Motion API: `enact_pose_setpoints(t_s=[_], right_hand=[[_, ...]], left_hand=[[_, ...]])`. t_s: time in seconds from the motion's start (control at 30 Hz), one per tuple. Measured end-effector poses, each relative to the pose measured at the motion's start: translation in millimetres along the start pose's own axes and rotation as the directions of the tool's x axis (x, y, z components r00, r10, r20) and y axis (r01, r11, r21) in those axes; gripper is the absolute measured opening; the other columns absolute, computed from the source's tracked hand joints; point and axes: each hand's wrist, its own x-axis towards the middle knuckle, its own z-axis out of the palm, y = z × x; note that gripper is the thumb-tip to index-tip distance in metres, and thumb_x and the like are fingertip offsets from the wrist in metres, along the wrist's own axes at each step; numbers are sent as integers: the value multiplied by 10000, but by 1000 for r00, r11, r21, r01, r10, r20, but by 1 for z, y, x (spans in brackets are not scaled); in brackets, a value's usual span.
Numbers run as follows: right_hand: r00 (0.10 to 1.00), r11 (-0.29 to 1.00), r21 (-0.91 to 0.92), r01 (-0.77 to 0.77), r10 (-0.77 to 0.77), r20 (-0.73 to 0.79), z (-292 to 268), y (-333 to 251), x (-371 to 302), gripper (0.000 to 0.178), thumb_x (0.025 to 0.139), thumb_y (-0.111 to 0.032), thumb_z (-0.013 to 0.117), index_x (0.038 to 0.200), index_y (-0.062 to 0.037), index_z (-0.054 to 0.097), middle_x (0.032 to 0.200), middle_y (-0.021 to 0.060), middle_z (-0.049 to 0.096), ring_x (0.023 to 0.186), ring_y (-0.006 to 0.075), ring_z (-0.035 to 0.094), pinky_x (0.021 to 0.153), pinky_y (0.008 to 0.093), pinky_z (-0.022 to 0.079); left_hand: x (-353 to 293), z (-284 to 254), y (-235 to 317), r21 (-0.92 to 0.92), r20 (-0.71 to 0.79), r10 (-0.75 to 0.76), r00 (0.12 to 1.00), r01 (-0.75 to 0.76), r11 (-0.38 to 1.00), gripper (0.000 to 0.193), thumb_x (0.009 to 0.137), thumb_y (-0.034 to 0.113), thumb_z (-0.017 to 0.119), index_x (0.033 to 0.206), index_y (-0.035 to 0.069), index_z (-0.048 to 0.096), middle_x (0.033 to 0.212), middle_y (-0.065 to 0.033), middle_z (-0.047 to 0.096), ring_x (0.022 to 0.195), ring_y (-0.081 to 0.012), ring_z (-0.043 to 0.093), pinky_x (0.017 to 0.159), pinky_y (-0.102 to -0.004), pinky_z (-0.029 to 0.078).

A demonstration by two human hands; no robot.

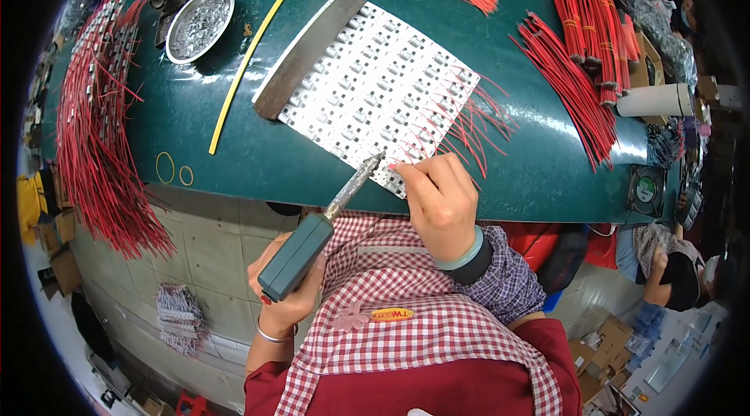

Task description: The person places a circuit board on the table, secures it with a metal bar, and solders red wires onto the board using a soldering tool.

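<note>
My left hand (291, 303) is wrapped round the green handle of a soldering iron (297, 254). Its metal tip rests at or just above the near edge of a white circuit board panel (348, 123) with rows of small components. Close to that tip, my right hand (443, 201) is closed in a pinch on a thin red wire (393, 167) at the board's near right edge. Several red wires (469, 123) fan out from the board's right side. A dark flat bar (308, 57) lies across its left side.
On the green table (312, 174) are a metal bowl (183, 61) of shiny material, a yellow strip (258, 57) and rubber bands (165, 167). Wired boards (101, 127) hang over the left edge. Red wire bundles (586, 17) and a small fan (647, 185) stand right. A person (672, 267) sits beyond.
</note>
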Motion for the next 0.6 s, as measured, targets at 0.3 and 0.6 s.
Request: enact_pose_setpoints(t_s=[0.3,0.6], right_hand=[[1000,1000,25,-8,9,-6,7,-4,-4,261,699,93,724,935,-14,692,740,77,505,675,241,538,573,360,448],[1000,999,20,-25,25,10,8,-5,-6,262,700,87,729,936,-23,697,729,77,489,668,239,539,560,362,444]], left_hand=[[3,-2,8,22,22,-15,1000,15,1000,222,692,-69,724,910,-76,684,897,-175,702,758,-269,703,677,-310,549],[6,0,8,0,26,30,999,-30,1000,182,694,-76,719,873,-61,685,864,-160,692,736,-266,690,653,-318,541]])
